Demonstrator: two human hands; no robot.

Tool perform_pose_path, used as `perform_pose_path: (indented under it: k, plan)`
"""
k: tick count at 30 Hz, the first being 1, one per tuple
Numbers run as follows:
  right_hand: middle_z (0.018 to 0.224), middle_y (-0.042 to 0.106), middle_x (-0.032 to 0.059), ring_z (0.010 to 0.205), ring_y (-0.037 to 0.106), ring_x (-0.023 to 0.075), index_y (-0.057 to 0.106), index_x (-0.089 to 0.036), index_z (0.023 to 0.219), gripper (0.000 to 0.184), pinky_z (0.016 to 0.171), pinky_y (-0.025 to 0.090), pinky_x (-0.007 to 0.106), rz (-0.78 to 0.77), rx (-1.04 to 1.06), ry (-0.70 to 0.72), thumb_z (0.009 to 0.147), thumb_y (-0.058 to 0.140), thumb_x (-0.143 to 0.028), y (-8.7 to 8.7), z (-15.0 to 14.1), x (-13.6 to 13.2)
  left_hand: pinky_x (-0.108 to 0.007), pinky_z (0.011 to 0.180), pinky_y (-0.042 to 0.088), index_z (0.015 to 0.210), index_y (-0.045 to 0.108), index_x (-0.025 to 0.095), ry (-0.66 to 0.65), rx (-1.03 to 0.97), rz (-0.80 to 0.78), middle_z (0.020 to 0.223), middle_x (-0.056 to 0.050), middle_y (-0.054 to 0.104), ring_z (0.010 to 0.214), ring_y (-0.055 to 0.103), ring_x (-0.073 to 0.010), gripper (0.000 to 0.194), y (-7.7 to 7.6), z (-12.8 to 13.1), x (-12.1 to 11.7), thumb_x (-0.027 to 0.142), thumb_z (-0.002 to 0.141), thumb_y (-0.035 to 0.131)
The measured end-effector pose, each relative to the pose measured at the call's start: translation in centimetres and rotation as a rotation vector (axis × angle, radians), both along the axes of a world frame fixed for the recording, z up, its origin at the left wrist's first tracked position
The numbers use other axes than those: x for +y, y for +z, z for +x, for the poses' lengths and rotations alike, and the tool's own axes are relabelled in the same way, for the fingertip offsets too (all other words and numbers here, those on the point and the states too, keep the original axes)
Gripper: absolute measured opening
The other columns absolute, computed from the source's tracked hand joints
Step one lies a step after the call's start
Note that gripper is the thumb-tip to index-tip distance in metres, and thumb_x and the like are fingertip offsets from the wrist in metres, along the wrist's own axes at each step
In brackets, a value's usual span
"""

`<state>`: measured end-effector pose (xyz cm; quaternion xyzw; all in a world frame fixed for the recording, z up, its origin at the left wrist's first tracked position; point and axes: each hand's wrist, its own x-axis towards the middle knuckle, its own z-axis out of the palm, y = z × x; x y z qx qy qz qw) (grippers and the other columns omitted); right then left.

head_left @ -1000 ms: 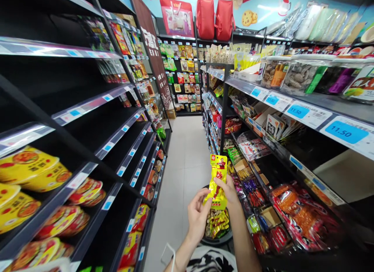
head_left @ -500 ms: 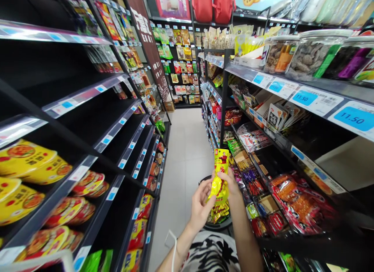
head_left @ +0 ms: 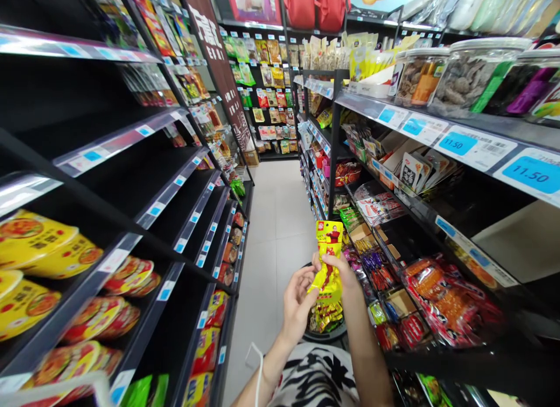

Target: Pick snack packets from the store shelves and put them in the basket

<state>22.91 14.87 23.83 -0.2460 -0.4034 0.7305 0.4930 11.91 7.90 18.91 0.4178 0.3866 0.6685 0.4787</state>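
Note:
A yellow snack packet [head_left: 329, 235] with red print and a small picture of a person stands upright before me. My right hand [head_left: 345, 273] grips it from the right, thumb across its front. The fingers of my left hand [head_left: 297, 299] are curled, and its thumb and fingers pinch the packet's lower left edge. Below both hands, several yellow packets [head_left: 326, 316] lie in a dark round container [head_left: 324, 337], partly hidden by my hands and arms.
Shelves rise on both sides of a narrow aisle floor [head_left: 265, 220]. Left hold yellow noodle bags [head_left: 44, 244] and red noodle bowls [head_left: 100, 316]. On the right are clear jars [head_left: 479, 74], boxed small snacks and red-brown packs [head_left: 450, 302]. A white cord [head_left: 259, 372] hangs near my left arm.
The packet now faces me more squarely and shows more of its upper front. Both hands keep their hold, with slight finger shifts. The view has shifted slightly.

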Motion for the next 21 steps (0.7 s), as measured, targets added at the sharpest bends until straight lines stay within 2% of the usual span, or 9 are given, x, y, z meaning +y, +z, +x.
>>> perform_pose_path:
  k: [2, 4, 8, 11, 16, 21]
  plan:
    - [0.065, 0.062, -0.0004, 0.056, 0.053, 0.0137, 0.065, -0.019, 0.075, 0.026, 0.054, 0.046, 0.024, -0.035, -0.031, -0.067, 0.070, 0.077, -0.041, 0.1, -0.1, -0.1, -0.028, 0.087, 0.050, 0.115, 0.062, 0.021, 0.015, -0.016, -0.032, 0.105, -0.005, 0.066, 0.095, 0.063, -0.0193, 0.040, 0.0, -0.2, 0.3, 0.034, 0.080, 0.075]
    - [0.071, 0.068, 0.0004, 0.061, 0.060, 0.0153, 0.068, -0.019, 0.082, 0.028, 0.059, 0.050, 0.025, -0.051, -0.054, -0.095, 0.068, 0.081, -0.039, -0.1, -0.3, 0.0, -0.029, 0.084, 0.050, 0.111, 0.061, 0.021, 0.035, -0.009, -0.065, 0.101, -0.005, 0.067, 0.092, 0.064, -0.0195, 0.037, 0.2, -0.5, 0.5, 0.038, 0.081, 0.074]
    - [0.073, 0.070, 0.0005, 0.063, 0.063, 0.0151, 0.071, -0.017, 0.084, 0.029, 0.061, 0.052, 0.025, -0.030, -0.084, -0.031, 0.069, 0.083, -0.039, -0.4, -0.6, 0.2, -0.022, 0.067, 0.047, 0.091, 0.059, 0.020, 0.115, 0.117, -0.100, 0.078, 0.002, 0.061, 0.070, 0.058, -0.0138, 0.029, 0.9, -1.1, 0.9, 0.044, 0.081, 0.073]
    - [0.079, 0.073, 0.0024, 0.069, 0.066, 0.0166, 0.074, -0.017, 0.091, 0.032, 0.066, 0.054, 0.027, 0.002, -0.117, 0.007, 0.072, 0.082, -0.041, -0.6, -1.0, 0.4, -0.021, 0.062, 0.044, 0.078, 0.057, 0.020, 0.205, 0.217, -0.082, 0.070, 0.003, 0.055, 0.063, 0.053, -0.0122, 0.030, 1.3, -1.5, 1.3, 0.045, 0.080, 0.073]
    - [0.090, 0.075, 0.0037, 0.077, 0.068, 0.0166, 0.074, -0.017, 0.100, 0.034, 0.074, 0.055, 0.029, 0.088, -0.155, 0.072, 0.074, 0.081, -0.038, -1.2, -0.9, 0.5, -0.024, 0.070, 0.048, 0.087, 0.066, 0.018, 0.251, 0.278, -0.027, 0.078, -0.001, 0.060, 0.073, 0.057, -0.0155, 0.022, 1.6, -2.2, 1.8, 0.040, 0.083, 0.070]
    - [0.074, 0.071, 0.0010, 0.065, 0.064, 0.0145, 0.073, -0.014, 0.085, 0.029, 0.064, 0.053, 0.026, 0.232, -0.268, 0.180, 0.066, 0.086, -0.031, -1.0, -0.2, 0.7, -0.023, 0.063, 0.046, 0.085, 0.071, 0.017, 0.218, 0.315, -0.005, 0.078, -0.002, 0.060, 0.072, 0.057, -0.0161, 0.019, 1.7, -2.5, 1.7, 0.037, 0.083, 0.071]
